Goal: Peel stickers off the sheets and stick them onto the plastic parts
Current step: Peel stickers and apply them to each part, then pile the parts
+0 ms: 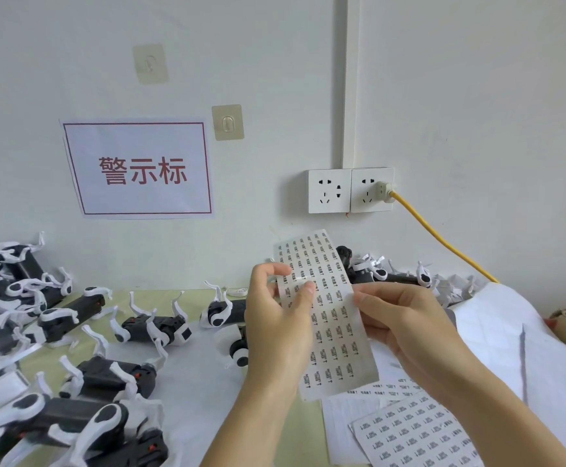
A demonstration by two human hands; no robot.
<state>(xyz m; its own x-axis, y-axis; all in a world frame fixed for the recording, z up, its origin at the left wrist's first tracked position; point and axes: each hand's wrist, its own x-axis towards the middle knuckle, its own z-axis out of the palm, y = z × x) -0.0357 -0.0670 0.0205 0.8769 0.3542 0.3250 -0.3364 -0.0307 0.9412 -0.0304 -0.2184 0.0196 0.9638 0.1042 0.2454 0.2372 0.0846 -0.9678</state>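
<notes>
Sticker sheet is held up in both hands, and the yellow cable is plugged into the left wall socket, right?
Not quite. The head view shows the yellow cable plugged into the right wall socket, not the left. The sticker sheet is indeed held up by the left hand and right hand.

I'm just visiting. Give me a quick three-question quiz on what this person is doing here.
1. True or false: both hands hold the raised sticker sheet.
2. What colour is the cable plugged into the wall socket?
3. The black-and-white plastic parts lie mostly to the: A) left of the hands, B) top of the wall sign.

Key
1. True: the left hand pinches the sheet's left edge and the right hand its right edge.
2. Yellow.
3. A.
</notes>
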